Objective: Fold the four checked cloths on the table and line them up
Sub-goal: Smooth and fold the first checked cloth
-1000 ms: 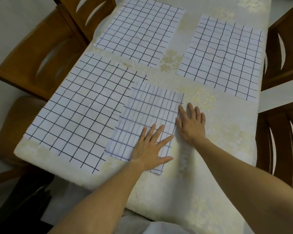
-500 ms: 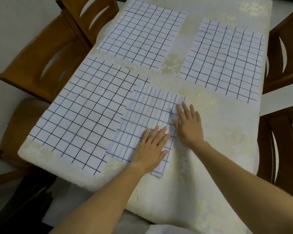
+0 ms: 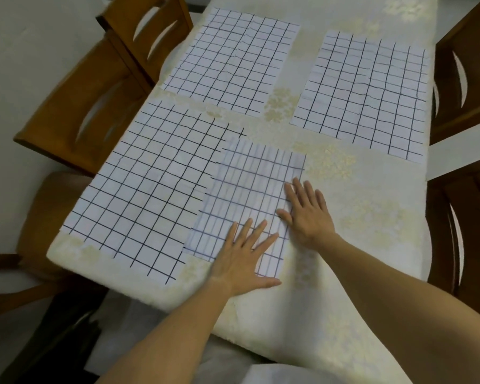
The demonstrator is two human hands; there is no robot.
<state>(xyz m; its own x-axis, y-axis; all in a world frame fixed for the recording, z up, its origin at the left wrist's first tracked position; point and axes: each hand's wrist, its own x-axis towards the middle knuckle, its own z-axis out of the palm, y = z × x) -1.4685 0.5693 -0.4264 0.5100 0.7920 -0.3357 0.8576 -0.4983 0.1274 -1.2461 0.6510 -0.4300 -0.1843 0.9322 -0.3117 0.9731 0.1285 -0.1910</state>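
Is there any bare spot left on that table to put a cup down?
Yes: right of the right hand, below the far right cloth, the table is bare. A narrow strip runs between the two far cloths. The left side is crowded: the near left cloth fills it.

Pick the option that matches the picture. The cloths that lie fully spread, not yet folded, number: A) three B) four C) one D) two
A: the near left cloth, far left cloth and far right cloth lie spread open, while the folded cloth sits under the left hand and right hand.
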